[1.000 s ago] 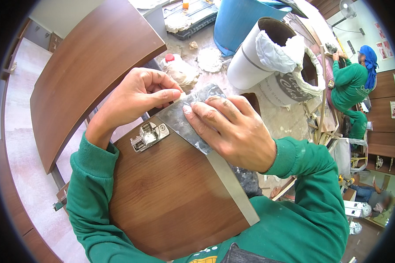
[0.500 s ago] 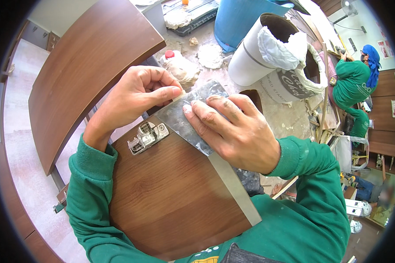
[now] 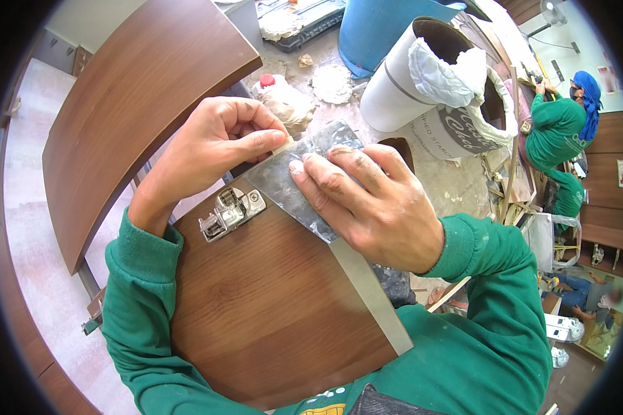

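Observation:
A wood-grain board with a pale edge strip lies in front of me. A metal hinge is fixed near its far left corner. Over the board's far edge sits a thin, smeared dark grey plate. My right hand has its fingers pressed along the plate's top; its thumb is out of sight. My left hand is closed in a pinch on a small pale piece at the plate's far corner. Most of that piece is hidden by the fingers.
Another curved-looking wood panel stands at left. Beyond the board are a wrapped bottle with a red cap, a blue tub and white drums with a cloth bag. Co-workers in green are at far right.
The plate and the board have shifted very slightly. Both hands keep their hold, the left still pinching at the plate's corner.

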The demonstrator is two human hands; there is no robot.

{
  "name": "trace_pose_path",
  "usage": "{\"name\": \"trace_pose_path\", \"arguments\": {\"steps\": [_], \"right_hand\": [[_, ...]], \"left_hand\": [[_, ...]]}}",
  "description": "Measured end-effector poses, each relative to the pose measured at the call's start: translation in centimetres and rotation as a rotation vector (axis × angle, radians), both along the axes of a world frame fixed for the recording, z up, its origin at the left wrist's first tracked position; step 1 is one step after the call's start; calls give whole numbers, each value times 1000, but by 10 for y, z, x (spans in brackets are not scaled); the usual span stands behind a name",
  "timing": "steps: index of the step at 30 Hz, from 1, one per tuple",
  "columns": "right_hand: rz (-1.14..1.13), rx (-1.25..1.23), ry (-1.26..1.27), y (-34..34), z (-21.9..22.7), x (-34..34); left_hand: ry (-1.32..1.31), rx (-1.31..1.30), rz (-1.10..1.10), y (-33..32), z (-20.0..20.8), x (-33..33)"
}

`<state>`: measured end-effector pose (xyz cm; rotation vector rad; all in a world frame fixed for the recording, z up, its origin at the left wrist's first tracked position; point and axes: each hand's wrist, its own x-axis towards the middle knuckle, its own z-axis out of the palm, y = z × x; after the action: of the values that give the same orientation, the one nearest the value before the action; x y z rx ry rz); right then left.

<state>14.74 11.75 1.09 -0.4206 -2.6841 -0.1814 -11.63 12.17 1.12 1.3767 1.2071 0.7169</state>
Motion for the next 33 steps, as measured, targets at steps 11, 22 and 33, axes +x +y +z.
{"name": "trace_pose_path", "arguments": {"steps": [11,22,33], "right_hand": [[4,-7,6,-1,0,0],[13,-8,-14,1,3,-1],[25,-5,18,2,4,-3]], "left_hand": [[-1,18,13,-1,-1,1],[48,41,4,0,2,5],[59,46,-5,1,2,6]]}}
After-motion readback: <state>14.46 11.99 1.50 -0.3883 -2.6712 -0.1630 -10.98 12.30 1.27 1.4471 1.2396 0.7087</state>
